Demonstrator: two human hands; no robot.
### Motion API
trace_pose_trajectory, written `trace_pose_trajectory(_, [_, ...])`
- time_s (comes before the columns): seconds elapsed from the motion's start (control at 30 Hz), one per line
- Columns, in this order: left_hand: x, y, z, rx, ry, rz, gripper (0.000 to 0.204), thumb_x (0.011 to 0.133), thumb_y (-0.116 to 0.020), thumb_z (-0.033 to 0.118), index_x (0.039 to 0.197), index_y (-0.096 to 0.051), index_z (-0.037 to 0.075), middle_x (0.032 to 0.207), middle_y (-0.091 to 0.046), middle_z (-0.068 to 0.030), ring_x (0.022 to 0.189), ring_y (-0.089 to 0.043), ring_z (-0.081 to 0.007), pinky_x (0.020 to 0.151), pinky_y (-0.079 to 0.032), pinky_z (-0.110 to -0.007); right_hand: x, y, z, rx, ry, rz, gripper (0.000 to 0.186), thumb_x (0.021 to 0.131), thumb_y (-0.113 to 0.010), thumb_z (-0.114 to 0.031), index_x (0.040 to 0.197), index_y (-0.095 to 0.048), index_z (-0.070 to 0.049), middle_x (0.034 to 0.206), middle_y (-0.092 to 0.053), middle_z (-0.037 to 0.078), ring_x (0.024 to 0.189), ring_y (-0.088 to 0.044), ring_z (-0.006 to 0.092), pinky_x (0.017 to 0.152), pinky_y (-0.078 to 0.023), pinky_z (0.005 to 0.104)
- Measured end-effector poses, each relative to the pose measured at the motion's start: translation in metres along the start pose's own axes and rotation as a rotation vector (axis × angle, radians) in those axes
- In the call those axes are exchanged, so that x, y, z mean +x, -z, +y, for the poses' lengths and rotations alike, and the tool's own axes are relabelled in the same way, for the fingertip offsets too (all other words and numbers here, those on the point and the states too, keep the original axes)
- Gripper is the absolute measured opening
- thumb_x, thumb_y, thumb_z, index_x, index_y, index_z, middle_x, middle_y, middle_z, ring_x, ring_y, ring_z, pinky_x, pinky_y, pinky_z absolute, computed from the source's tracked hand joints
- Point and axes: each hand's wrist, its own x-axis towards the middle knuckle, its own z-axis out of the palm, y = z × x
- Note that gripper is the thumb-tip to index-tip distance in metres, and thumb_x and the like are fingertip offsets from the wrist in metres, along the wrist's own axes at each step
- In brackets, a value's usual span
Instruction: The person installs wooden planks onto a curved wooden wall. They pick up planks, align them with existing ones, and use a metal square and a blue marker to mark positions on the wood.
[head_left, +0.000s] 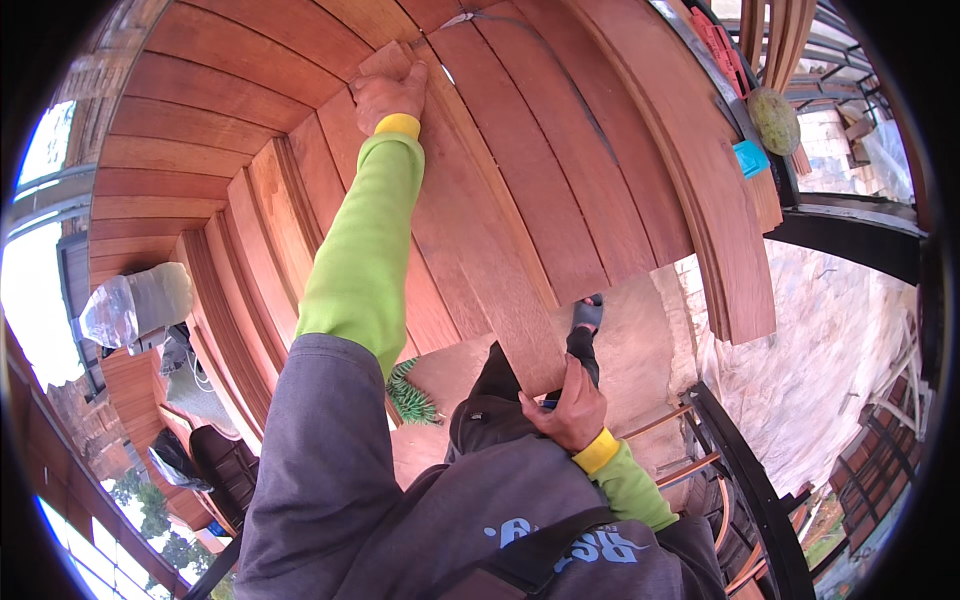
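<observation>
Plank of flat reddish-brown wood (480, 240), long and narrow, stretched over wide reddish-brown wooden boards (590, 200), its near end jutting past them. My left hand (392, 97) was curled closed across the far end; my right hand (572, 408) pinched the near one. I judged it stiff, moderately heavy, best gripped at both ends.

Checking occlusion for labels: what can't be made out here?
Head view:
- Bare left hand: palm, hidden by its own back.
- Bare right hand: some fingertips, behind the long flat reddish-brown wooden plank.
- Plank's underside: faces away.
- Whitish translucent plastic bag: contents, obscured by cloudy plastic.
</observation>
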Motion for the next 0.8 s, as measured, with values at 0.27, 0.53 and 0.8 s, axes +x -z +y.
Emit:
trace_pose_trajectory(0.27, [0.0, 0.001, -0.01, -0.025, -0.029, 0.009, 0.1, 0.069, -0.061, 0.07, 0.125, -0.045, -0.011, 0.126, -0.054, -0.0232, 0.118, -0.053, -0.0326, 0.098, -0.043, -0.038, -0.006, 0.001, 0.003, -0.007, 0.032, 0.032, 0.082, 0.068, -0.077, -0.046, 0.115, -0.044, 0.012, 0.1, -0.059, 0.023, 0.082, -0.064, 0.0315, 0.062, -0.054, 0.0325])
trace_pose_trajectory(0.53, [0.007, -0.013, -0.013, 0.007, -0.128, 0.097, 0.086, 0.071, -0.062, 0.067, 0.114, -0.053, -0.008, 0.114, -0.057, -0.0291, 0.11, -0.056, -0.0384, 0.093, -0.046, -0.042, -0.009, -0.008, 0.001, -0.029, -0.011, 0.077, 0.08, 0.067, -0.08, -0.037, 0.116, -0.043, 0.014, 0.105, -0.058, 0.026, 0.089, -0.065, 0.0338, 0.067, -0.055, 0.0338])
trace_pose_trajectory(0.8, [0.038, -0.021, -0.022, 0.013, -0.091, -0.032, 0.105, 0.066, -0.064, 0.069, 0.131, -0.039, -0.01, 0.13, -0.05, -0.0233, 0.12, -0.051, -0.032, 0.098, -0.042, -0.038, -0.014, -0.013, 0.0, -0.054, -0.037, 0.118, 0.084, 0.062, -0.083, -0.034, 0.118, -0.042, 0.014, 0.105, -0.059, 0.027, 0.09, -0.065, 0.0353, 0.07, -0.055, 0.035])
